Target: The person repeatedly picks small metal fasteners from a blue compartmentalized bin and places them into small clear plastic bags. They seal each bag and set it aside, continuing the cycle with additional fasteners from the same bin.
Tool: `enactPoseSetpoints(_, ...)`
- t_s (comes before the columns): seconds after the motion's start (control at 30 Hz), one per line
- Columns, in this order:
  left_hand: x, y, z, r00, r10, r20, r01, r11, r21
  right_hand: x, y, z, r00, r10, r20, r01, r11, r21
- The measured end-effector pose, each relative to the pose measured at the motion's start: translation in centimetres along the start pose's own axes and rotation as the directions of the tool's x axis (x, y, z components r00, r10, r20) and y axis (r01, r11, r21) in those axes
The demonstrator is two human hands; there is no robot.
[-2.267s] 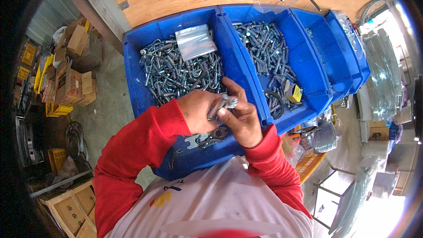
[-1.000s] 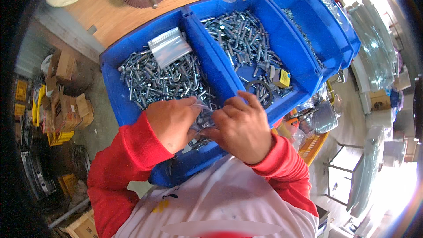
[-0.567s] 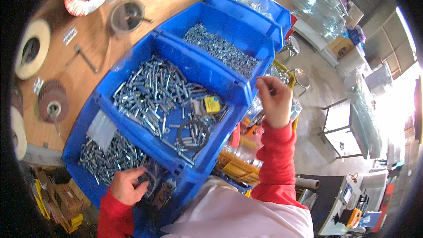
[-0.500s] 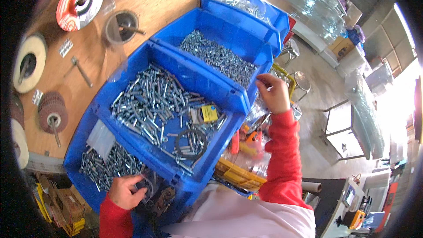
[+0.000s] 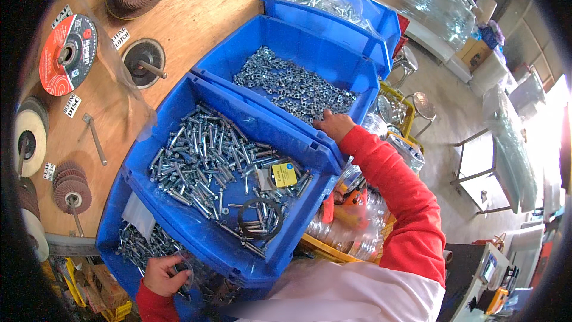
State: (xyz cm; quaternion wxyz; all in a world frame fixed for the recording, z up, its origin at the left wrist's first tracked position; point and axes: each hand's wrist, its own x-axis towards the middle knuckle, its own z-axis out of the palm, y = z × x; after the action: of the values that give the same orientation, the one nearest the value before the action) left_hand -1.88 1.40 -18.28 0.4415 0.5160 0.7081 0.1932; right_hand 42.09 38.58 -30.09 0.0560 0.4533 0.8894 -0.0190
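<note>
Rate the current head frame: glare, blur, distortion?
All head view: glare whites out the far right edge, glints off the plastic wrap; fisheye bows the edges of the blue bins; a smeared patch covers the lower shirt; bolts look sharp; the clear bag at the left hand is murky.

The bins [image 5: 322,48] are blue, nuts [image 5: 292,86] and bolts [image 5: 205,155] silvery, sleeves [image 5: 405,209] red.
</note>
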Motion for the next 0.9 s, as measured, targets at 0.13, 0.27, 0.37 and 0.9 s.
enactPoseSetpoints(0.13,-0.3,0.1,-0.7,0.998,0.068,0.015,-0.069,0.986,0.152,0.8,0.9,2.2,0.99,-0.124,-0.073,0.132,0.985,0.107)
enactPoseSetpoints(0.27,-0.2,0.2,-0.9,0.999,0.043,-0.007,-0.041,0.99,0.135,-0.1,2.4,1.0,0.877,0.212,-0.43,0.089,0.809,0.581)
enactPoseSetpoints(0.37,-0.2,0.5,-0.7,1.0,0.028,-0.005,-0.028,0.996,0.09,-2.2,2.6,-0.6,0.932,0.348,0.1,-0.077,-0.077,0.994)
enactPoseSetpoints(0.9,-0.2,-0.2,-0.4,1.0,0.015,-0.005,-0.014,0.999,0.032,0.3,-0.6,-0.8,0.986,-0.022,0.163,0.002,0.992,0.123)
